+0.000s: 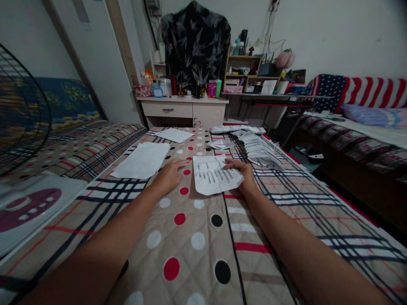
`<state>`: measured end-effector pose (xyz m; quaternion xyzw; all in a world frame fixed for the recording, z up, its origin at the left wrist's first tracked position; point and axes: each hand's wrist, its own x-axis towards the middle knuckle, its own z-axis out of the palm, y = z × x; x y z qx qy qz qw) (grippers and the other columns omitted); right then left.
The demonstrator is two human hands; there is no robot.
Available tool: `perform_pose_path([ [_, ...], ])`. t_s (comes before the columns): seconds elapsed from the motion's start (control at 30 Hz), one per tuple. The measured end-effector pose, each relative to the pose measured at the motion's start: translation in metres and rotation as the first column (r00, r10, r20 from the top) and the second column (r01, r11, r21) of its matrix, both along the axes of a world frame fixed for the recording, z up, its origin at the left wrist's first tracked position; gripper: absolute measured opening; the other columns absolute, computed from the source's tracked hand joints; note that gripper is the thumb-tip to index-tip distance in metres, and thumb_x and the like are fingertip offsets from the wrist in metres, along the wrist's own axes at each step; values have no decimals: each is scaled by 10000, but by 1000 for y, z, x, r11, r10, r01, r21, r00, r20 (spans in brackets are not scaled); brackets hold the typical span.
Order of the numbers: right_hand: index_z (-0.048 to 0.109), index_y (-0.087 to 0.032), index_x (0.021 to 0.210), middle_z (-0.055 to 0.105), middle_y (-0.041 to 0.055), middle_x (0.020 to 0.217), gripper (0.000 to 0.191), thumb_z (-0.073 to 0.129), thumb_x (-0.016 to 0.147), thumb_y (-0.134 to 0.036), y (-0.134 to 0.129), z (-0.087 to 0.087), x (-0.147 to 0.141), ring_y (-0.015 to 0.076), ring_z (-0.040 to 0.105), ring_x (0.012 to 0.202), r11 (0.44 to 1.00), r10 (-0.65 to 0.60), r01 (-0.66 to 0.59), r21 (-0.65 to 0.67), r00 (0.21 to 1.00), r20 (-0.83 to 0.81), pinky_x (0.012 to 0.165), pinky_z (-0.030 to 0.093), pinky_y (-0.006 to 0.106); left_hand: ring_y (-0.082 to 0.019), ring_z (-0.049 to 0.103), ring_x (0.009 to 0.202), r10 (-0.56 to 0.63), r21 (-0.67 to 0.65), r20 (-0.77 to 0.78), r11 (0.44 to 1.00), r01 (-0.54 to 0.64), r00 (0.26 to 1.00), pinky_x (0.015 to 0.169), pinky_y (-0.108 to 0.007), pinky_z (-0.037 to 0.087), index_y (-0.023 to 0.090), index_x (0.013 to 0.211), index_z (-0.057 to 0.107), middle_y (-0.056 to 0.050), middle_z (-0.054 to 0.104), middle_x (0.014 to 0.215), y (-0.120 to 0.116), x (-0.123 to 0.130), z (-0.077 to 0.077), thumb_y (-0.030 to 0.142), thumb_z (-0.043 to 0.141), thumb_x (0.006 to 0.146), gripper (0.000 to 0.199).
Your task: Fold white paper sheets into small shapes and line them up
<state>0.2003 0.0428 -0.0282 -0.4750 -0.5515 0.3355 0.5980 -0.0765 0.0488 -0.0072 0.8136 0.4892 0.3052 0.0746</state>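
Note:
My right hand [243, 171] grips the right side of a creased, printed sheet of paper [210, 176], fingers on top of it. The sheet is in front of me, over the dotted bedspread [190, 220]. Just left of that sheet, my left hand [171, 173] is apart from it with fingers stretched out and nothing held. Beyond my left hand lies a blank white sheet [142, 161], and farther back another white sheet [175, 135]. Past my right hand sits a fanned stack of folded papers [259, 148], with a small folded paper [221, 144] beside it.
A white plastic bag [38, 207] with a purple print lies at the left, near a fan's wire guard [25, 110]. At the back stands a white drawer cabinet [181, 111] covered with small items. A folding table [270, 98] and another bed [359, 131] are at the right.

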Motion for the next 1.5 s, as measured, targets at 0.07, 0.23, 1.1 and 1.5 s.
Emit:
perform_pose_path([
  [0.07,755,-175,638,705,126,1155,116,733,524,-184,0,1,-1,327,663,1048,999,29,-32,-38,996,-85,950,506,452,-250,568,1226,-74,18,17,997,74,997,1094,-412,425,159,1347,588,-126,595,1339,1,-1,-10,99,567,780,570],
  [0.23,753,-169,644,730,127,1098,150,777,499,-203,-2,4,-6,311,691,985,991,109,-114,-69,991,-82,887,538,437,-297,489,1319,-247,98,68,966,240,967,1104,-470,401,234,1313,630,-139,488,1458,-4,13,-13,214,683,783,533],
  [1.1,555,-186,1182,683,-5,777,634,760,583,-191,16,2,-16,195,650,698,974,-127,174,-147,950,285,690,520,339,-233,673,892,336,-155,272,940,-303,902,812,-367,519,175,1395,445,-118,689,1123,14,31,-24,315,844,628,876],
  [1.5,718,-150,865,765,71,840,453,866,521,-405,-4,20,-24,214,686,700,959,158,-188,-213,976,-150,617,536,309,-197,691,735,216,-424,819,852,307,531,661,-286,538,103,946,717,-102,762,933,-5,38,-4,411,897,523,554],
])
